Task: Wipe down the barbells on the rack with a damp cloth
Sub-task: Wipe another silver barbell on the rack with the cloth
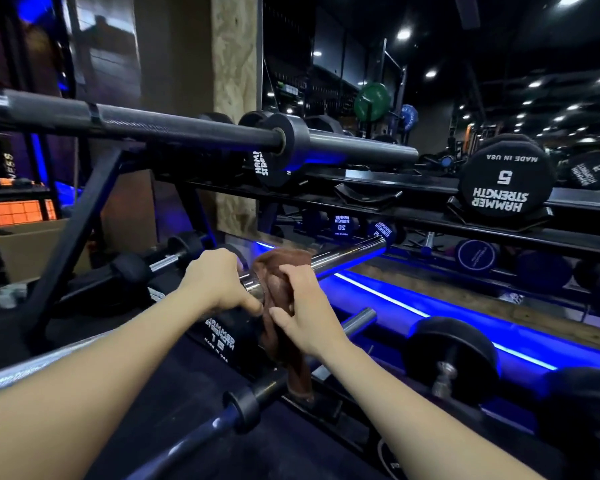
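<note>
Cloth (280, 271) wrapped on chrome bar (347, 252) at 6 o'clock — gripped by right hand (303, 313), left hand (219, 282) clutching bar. Midway by guess — black bar (187, 128) at 11 o'clock unwiped.

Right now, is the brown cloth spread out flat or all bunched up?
Bunched up. The brown cloth is wrapped over the shiny bar, the right hand grips it, and its loose end hangs down below.

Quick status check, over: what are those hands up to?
Right hand grips brown cloth wrapped on chrome barbell sleeve. Left hand steadies the bar. Nothing blocking.
</note>
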